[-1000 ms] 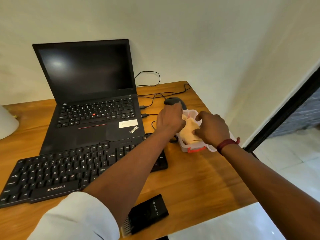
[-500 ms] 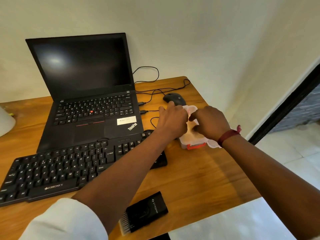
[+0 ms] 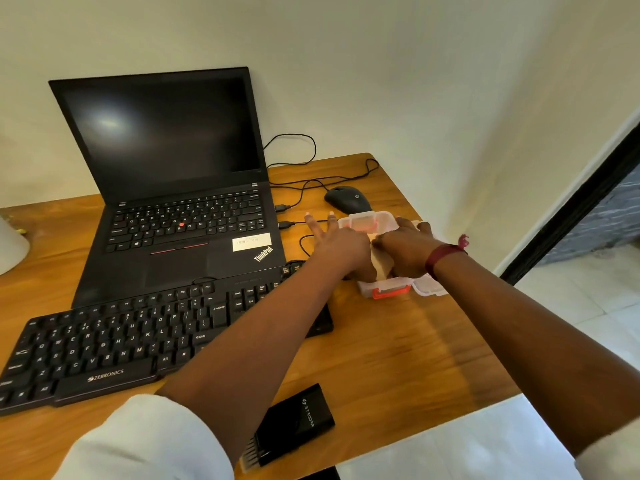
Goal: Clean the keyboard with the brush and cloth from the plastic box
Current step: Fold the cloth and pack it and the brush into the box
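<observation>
Evidently at the fetching step: both hands over the plastic box [image 3: 388, 289] right of centre in the frame, pressing on a pale folded cloth [image 3: 381, 265] inside. Left hand [image 3: 341, 245] spread, two fingers pointing away; right hand [image 3: 407, 249] curled onto the cloth (grip itself hidden, cannot tell). Next calls for pinching the cloth free and lifting it toward the keyboard [image 3: 138, 341] at lower left. Versus a second ago: left fingers now splayed, less cloth showing, box lid [image 3: 362, 223] more exposed. Brush [image 3: 291, 427] at bottom centre.
</observation>
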